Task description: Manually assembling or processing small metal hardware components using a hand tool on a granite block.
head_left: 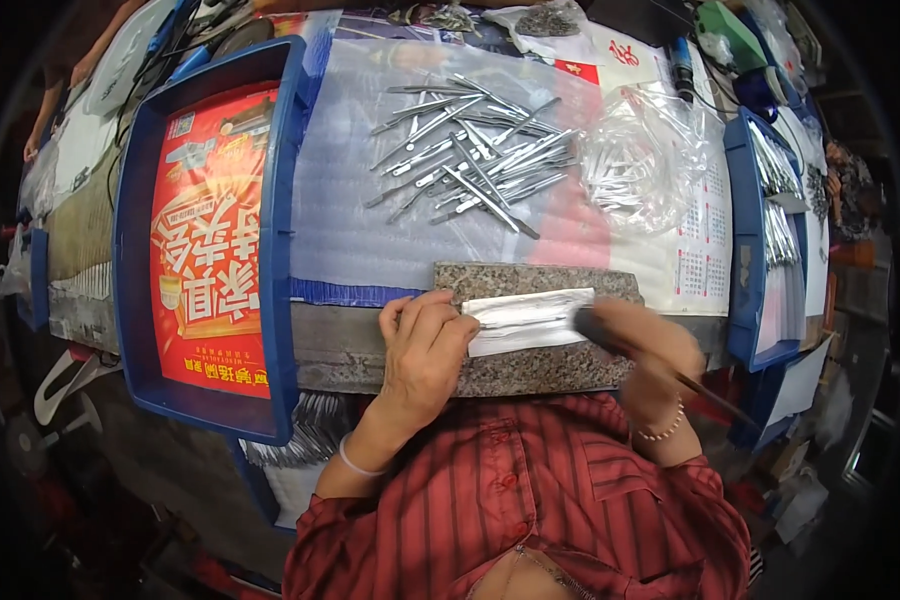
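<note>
A speckled stone block [540,375] lies at the table's near edge, with a creased white strip [530,318] on top of it. Dark lines run along the strip; whether thin metal parts lie there I cannot make out. My left hand [425,345] rests on the block with curled fingers, fingertips closed at the strip's left end; what they pinch is hidden. Over the strip's right end, my right hand [660,350] is wrapped round a dark hand tool [598,330], blurred by motion. Its thick end points at the strip, and its thin shaft sticks out toward the lower right.
Beyond the block, slim silver metal pieces [470,150] lie piled on plastic sheeting. Right of them sits a clear bag [635,165] of small silver parts. A blue tray [288,200] with a red printed sheet stands left; another blue tray [745,290] holds bundled metal pieces at right.
</note>
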Demonstrator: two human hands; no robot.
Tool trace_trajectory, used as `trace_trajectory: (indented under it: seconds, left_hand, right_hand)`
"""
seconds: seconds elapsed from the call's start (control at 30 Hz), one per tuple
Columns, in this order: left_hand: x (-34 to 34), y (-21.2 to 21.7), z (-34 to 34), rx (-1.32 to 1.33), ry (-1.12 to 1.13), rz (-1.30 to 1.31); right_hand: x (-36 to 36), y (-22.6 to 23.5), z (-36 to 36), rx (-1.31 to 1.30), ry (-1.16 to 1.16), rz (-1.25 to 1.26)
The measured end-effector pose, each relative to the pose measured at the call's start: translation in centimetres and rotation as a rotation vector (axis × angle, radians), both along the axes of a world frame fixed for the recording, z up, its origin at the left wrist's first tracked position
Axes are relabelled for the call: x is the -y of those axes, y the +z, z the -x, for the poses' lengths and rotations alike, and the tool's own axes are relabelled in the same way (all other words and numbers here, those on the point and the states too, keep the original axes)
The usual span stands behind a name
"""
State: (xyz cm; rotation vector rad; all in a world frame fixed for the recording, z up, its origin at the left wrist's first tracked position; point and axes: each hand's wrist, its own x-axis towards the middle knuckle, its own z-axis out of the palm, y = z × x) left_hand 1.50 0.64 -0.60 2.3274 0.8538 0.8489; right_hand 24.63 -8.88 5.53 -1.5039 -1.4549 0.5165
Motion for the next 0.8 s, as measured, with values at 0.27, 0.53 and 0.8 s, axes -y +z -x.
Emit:
trace_trajectory:
  seconds: [0.27,0.53,0.8]
  left_hand:
    - [0.1,0.2,0.2,-0.029,0.004,-0.022]
    - [2.1,2.1,1.3,0.056,0.133,-0.036]
    - [3.8,3.9,3.1,0.142,0.171,0.087]
  right_hand:
    - [-0.2,-0.2,-1.3,-0.048,-0.032,0.293]
    - [-0.4,0.2,0.3,-0.373,0.055,0.476]
    - [-0.7,-0.1,2.2,-0.666,0.166,0.638]
